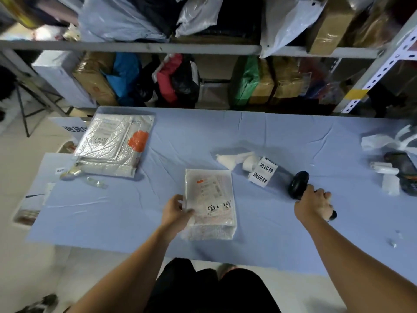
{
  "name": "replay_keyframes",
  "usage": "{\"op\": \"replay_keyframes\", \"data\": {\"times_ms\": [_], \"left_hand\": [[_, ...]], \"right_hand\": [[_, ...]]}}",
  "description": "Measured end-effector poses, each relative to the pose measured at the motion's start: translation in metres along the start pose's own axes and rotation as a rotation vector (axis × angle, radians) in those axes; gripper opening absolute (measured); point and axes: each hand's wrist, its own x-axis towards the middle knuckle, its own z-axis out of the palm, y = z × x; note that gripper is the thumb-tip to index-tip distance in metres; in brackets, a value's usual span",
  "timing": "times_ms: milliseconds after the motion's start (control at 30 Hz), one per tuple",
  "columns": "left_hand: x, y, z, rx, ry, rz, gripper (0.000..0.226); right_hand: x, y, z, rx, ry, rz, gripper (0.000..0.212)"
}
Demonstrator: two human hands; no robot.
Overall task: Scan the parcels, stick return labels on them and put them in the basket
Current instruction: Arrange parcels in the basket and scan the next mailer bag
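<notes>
Scanning step in hand: your left hand point(176, 211) pinches the parcel point(211, 206) near the table's point(135, 222) front edge, right hand point(313, 204) fingers point(325, 195) wrapped round the scanner point(297, 184) (next, aim it at the shipping label point(208, 188)).

A blue-clothed table point(282, 136) stands on pale floor point(15, 168) before grey metal shelving point(135, 46) crammed with boxes point(328, 26) and bags point(117, 21).

Small bubble-wrap parcel point(209, 199) flat, label up, mid-table; bigger silvery parcel point(115, 143) far left; return-label strip point(262, 171) and black scanner point(297, 184) right.
</notes>
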Motion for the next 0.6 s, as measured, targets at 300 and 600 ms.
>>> {"op": "replay_keyframes", "data": {"times_ms": [300,600], "left_hand": [[0.019,0.003,-0.015,-0.009,0.067,0.067,0.026],[0.044,0.011,-0.039,-0.048,0.172,0.075,0.028]], "right_hand": [[-0.005,-0.022,-0.003,0.288,0.123,-0.004,0.035],[-0.072,-0.071,-0.038,0.359,-0.161,-0.421,0.018]]}}
